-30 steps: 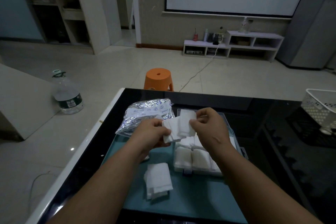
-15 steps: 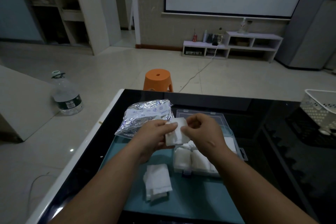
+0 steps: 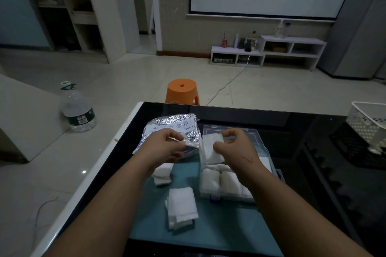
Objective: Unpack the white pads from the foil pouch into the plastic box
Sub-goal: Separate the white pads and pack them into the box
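Black table (image 3: 313, 152) carries plastic box (image 3: 217, 196), which sits on teal mat (image 3: 219, 231). White basket (image 3: 367, 123) well right of box. Foil pouch (image 3: 173, 125) just left of box, crumpled, lying askew. Left hand (image 3: 167, 146) pinches pouch's box-side edge. Right hand (image 3: 234, 148) pinches white pad (image 3: 211, 148) over box's far-left part, long axis near-to-far. Folded pads (image 3: 219, 179) fill box's near row. Loose pads (image 3: 181, 204) left of box.
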Action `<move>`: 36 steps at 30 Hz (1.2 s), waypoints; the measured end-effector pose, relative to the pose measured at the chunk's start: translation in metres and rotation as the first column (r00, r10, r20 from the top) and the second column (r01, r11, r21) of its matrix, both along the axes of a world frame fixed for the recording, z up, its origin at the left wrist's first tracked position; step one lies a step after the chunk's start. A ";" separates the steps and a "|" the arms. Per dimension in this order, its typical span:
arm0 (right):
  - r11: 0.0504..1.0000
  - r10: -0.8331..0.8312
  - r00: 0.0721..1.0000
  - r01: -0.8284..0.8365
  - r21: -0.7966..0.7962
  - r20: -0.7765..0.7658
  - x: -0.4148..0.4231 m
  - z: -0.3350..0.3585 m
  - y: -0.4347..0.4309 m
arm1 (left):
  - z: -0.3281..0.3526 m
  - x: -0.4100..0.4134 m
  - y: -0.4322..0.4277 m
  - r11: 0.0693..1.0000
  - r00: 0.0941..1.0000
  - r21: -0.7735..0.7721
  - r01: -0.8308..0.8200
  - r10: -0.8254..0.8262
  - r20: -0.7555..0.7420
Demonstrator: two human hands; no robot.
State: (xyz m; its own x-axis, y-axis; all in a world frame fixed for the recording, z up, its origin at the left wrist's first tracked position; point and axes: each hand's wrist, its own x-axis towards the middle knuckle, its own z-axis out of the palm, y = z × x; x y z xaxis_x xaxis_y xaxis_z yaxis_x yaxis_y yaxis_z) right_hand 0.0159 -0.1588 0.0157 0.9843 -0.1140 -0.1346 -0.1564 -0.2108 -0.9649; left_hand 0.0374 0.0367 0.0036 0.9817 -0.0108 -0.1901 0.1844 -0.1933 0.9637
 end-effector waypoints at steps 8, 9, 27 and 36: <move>0.995 -0.006 0.999 0.002 -0.102 -0.034 0.000 0.000 0.003 | -0.026 0.005 0.025 0.440 0.994 0.898 0.008 0.093 -0.055; 0.993 -0.006 0.999 0.002 -0.120 -0.035 -0.001 0.000 0.003 | -0.030 0.004 0.024 0.404 0.993 0.914 0.042 0.088 -0.085; 0.983 0.040 0.998 -0.046 -0.179 -0.038 -0.001 -0.001 0.003 | -0.026 -0.003 0.003 0.489 0.981 0.851 0.194 -0.108 -0.162; 0.969 0.030 0.982 0.017 0.246 -0.186 0.000 0.007 0.000 | -0.014 -0.003 -0.006 0.922 0.992 0.384 -0.049 0.001 0.124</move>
